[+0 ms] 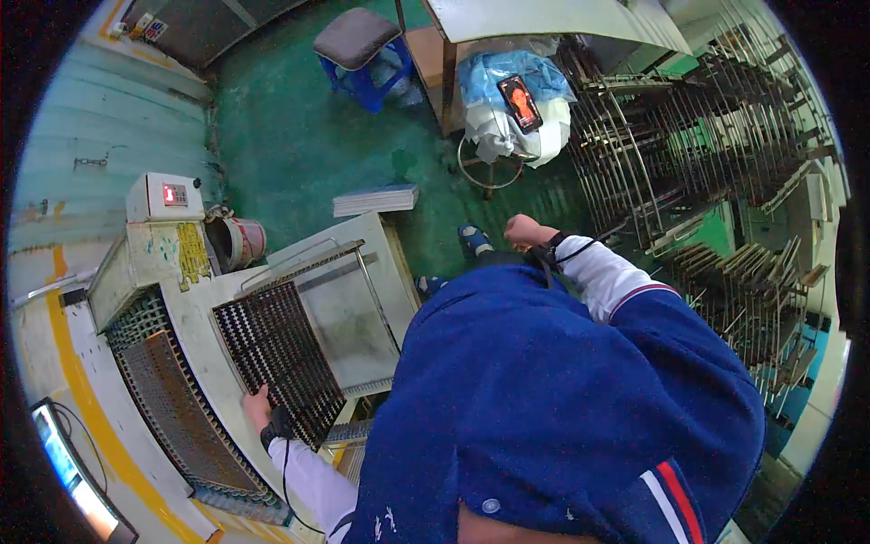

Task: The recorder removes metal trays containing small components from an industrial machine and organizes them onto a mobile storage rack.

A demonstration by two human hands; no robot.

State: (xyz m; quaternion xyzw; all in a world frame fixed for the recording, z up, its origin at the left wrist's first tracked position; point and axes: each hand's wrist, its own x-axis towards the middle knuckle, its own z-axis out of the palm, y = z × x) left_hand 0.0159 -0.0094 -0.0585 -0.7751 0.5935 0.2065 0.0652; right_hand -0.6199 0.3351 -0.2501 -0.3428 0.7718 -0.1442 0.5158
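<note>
My left hand (259, 410) is closed at the left edge of a dark grid-like tray (281, 349) filled with rows of small slots. This tray lies tilted on a pale machine table (204, 313), beside a metal frame with a bar (376, 295). My right hand (524, 231) hangs over the green floor, curled into a fist with nothing showing in it. Both wrists carry dark bands with thin black cords. Left of the tray, a brown perforated plate (181, 408) sits on a chain-mesh conveyor (136, 317).
A control box (166, 198) with a red display and a bucket (245, 243) stand at the far left. Flat white panels (375, 200) lie on the floor. Beyond are a blue stool (364, 68) and a round stool with plastic and a phone (519, 104). Metal rod racks (671, 154) fill the right.
</note>
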